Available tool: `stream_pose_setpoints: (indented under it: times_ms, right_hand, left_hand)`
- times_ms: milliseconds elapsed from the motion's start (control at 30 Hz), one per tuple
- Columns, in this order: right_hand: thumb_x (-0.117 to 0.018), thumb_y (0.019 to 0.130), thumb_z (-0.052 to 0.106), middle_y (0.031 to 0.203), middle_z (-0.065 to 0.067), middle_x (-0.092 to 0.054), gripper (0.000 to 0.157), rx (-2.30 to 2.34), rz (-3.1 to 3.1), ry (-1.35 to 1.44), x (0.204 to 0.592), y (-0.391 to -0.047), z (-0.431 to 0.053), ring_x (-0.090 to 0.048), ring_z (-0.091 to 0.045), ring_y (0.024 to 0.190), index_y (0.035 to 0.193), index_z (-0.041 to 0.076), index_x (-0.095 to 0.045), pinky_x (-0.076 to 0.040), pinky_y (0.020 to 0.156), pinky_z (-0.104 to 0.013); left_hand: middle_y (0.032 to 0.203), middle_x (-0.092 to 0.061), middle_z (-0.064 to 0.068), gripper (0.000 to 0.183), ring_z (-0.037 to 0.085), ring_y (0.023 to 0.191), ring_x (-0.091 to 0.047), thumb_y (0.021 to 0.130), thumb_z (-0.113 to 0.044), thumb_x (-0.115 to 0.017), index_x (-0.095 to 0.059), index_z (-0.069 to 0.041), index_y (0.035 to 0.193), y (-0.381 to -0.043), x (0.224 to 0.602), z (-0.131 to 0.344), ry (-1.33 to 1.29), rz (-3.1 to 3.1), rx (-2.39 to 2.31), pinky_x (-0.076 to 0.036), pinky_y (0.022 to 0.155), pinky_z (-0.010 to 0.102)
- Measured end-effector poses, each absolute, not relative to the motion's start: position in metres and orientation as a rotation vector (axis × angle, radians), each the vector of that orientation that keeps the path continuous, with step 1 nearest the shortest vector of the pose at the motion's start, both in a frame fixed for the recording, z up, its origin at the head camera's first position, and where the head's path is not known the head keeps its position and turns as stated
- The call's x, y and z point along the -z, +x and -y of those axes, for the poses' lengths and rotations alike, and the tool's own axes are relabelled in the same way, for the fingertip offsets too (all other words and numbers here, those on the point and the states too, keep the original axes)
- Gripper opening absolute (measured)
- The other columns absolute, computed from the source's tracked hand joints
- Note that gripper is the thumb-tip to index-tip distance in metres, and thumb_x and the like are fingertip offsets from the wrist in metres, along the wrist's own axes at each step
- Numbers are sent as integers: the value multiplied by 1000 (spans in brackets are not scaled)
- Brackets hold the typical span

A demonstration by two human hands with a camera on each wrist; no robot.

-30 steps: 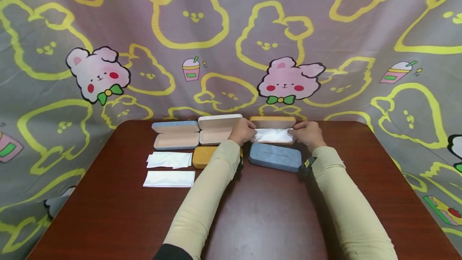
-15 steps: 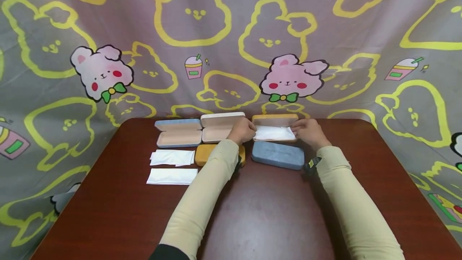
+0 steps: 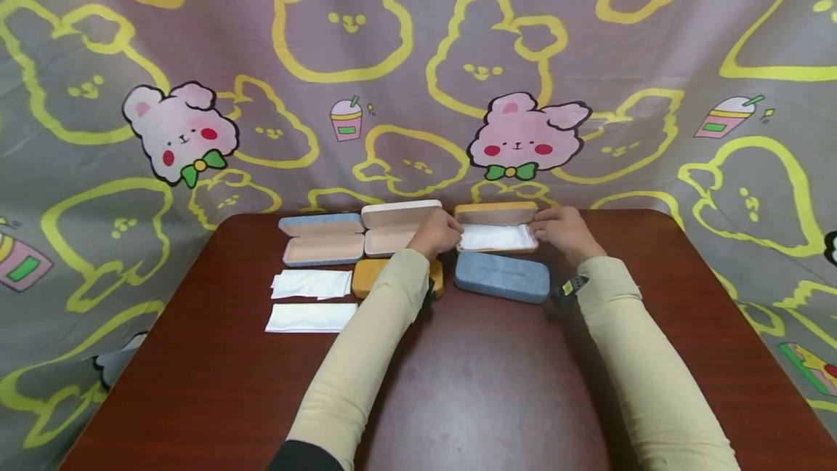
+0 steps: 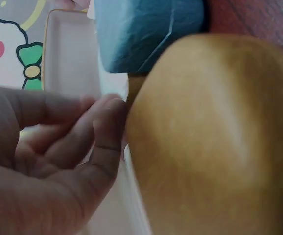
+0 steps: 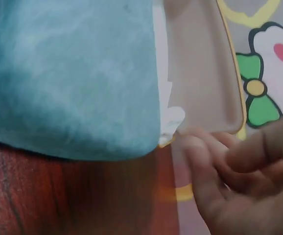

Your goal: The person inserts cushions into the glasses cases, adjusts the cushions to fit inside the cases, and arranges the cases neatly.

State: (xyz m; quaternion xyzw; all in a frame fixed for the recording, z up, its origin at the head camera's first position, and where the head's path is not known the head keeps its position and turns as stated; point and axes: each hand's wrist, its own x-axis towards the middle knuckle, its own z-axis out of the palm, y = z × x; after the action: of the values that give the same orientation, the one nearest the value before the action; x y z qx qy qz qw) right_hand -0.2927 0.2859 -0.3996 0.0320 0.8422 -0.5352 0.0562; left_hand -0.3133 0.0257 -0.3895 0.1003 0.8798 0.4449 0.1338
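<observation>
A folded white cloth [image 3: 497, 237] lies in an open yellow glasses case [image 3: 497, 212], whose lid stands up at the back. My left hand [image 3: 437, 232] pinches the cloth's left end between thumb and fingertips. At the other end, my right hand [image 3: 565, 230] has bent fingers right at the cloth's edge and the case's corner; I cannot tell whether they grip the cloth. In the right wrist view a closed blue glasses case [image 5: 78, 78] hides most of the cloth. A closed yellow glasses case [image 4: 215, 137] fills much of the left wrist view.
Left of the yellow case stand an open white glasses case [image 3: 399, 214] and an open light-blue glasses case [image 3: 323, 247]. Two folded white cloths, an upper cloth [image 3: 310, 283] and a lower cloth [image 3: 310, 317], lie in front. A patterned curtain [image 3: 418, 78] hangs behind the table [image 3: 471, 384].
The white cloth has gone from bunched to flatter and straighter inside the yellow case. My right hand has shifted slightly outward with its end; my left hand has stayed nearly in place.
</observation>
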Motion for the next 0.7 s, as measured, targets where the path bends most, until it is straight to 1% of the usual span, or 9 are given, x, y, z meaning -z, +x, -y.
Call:
stream_pose_setpoints:
  times_ms: [67, 100, 167, 233, 300, 333, 467, 633, 700]
  right_hand:
    - [-44, 104, 5, 126, -32, -59, 38, 1679, -2567, 247, 400, -292, -290, -59, -34, 107, 134, -17, -51, -51, 92, -42]
    - [-43, 105, 10, 125, -31, -59, 38, 1700, -2555, 314, 400, -291, -291, -60, -33, 106, 133, -15, -52, -52, 92, -41]
    - [-39, 108, 22, 126, -29, -58, 46, 1703, -2496, 398, 400, -291, -291, -60, -33, 106, 134, -14, -51, -51, 93, -42]
    - [-33, 109, 37, 128, -29, -56, 60, 1674, -2412, 421, 400, -292, -291, -61, -35, 108, 135, -15, -49, -51, 95, -43]
    - [-27, 107, 51, 131, -31, -53, 76, 1626, -2350, 418, 400, -292, -291, -61, -38, 112, 136, -17, -45, -50, 98, -46]
    - [-24, 106, 57, 131, -31, -52, 83, 1605, -2329, 426, 400, -293, -291, -61, -39, 113, 136, -17, -44, -49, 98, -47]
    - [-23, 100, 68, 132, -33, -51, 96, 1525, -2336, 458, 403, -296, -290, -60, -43, 115, 138, -18, -43, -50, 97, -49]
    - [-30, 98, 70, 133, -33, -53, 97, 1494, -2351, 460, 407, -301, -292, -62, -41, 113, 139, -17, -44, -52, 94, -49]
    - [-32, 99, 68, 133, -33, -53, 95, 1522, -2332, 445, 408, -303, -292, -63, -40, 112, 138, -18, -45, -51, 95, -49]
  left_hand:
    - [65, -62, 10, 27, 13, 44, -36, 96, 1, -54, -66, 8, 73, -314, 387, -25, 174, -2530, -1376, -34, 45, 29]
    - [60, -57, 9, 27, 14, 41, -36, 97, -1, -52, -63, 7, 73, -314, 386, -25, 117, -2505, -1428, -36, 45, 30]
    - [61, -58, 12, 24, 15, 43, -45, 100, -6, -47, -64, 8, 90, -313, 385, -24, 36, -2463, -1504, -48, 50, 35]
    - [75, -63, 18, 29, 18, 50, -53, 102, -9, -44, -62, 8, 117, -313, 386, -24, -21, -2392, -1599, -56, 63, 42]
    - [90, -64, 24, 41, 22, 58, -58, 104, -17, -43, -51, 2, 141, -313, 388, -25, -55, -2326, -1677, -57, 74, 48]
    - [93, -63, 25, 44, 23, 61, -59, 105, -21, -44, -49, 0, 144, -313, 389, -25, -70, -2307, -1693, -57, 76, 49]
    - [92, -61, 23, 54, 29, 66, -61, 106, -39, -49, -48, 0, 143, -313, 391, -29, -106, -2278, -1726, -57, 77, 51]
    - [94, -63, 24, 71, 33, 70, -64, 103, -51, -51, -42, 2, 148, -317, 392, -31, -144, -2305, -1715, -58, 77, 50]
    - [94, -64, 25, 72, 34, 71, -65, 101, -54, -53, -47, 4, 143, -320, 393, -31, -167, -2326, -1702, -58, 75, 49]
